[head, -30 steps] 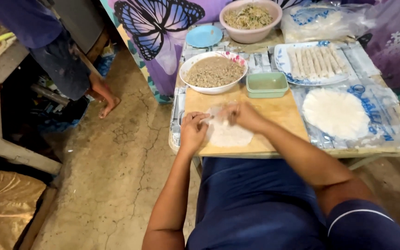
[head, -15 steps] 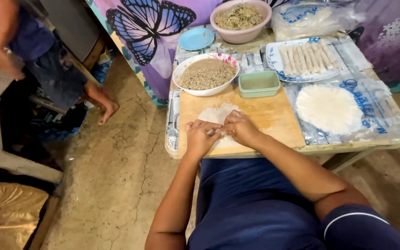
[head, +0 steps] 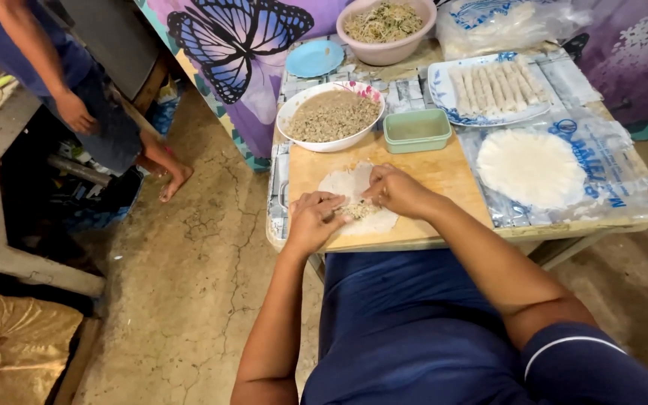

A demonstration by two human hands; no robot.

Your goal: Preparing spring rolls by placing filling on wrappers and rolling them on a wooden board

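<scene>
counted outward from one wooden cutting board [head: 444,176]: two hands on it, the left hand [head: 313,221] and the right hand [head: 395,191], and one round wrapper [head: 354,199] with one small heap of filling [head: 355,210]. touching the board's far edge, one white bowl of minced filling [head: 331,116] and one green rectangular tub [head: 416,130]. farther beyond, one pink bowl of noodle mix [head: 385,26], one blue saucer [head: 315,58] and one plate [head: 444,97] holding about eight finished rolls [head: 496,84]. right of the board, one stack of round wrappers [head: 532,167]. far left, one other person [head: 76,90].
</scene>
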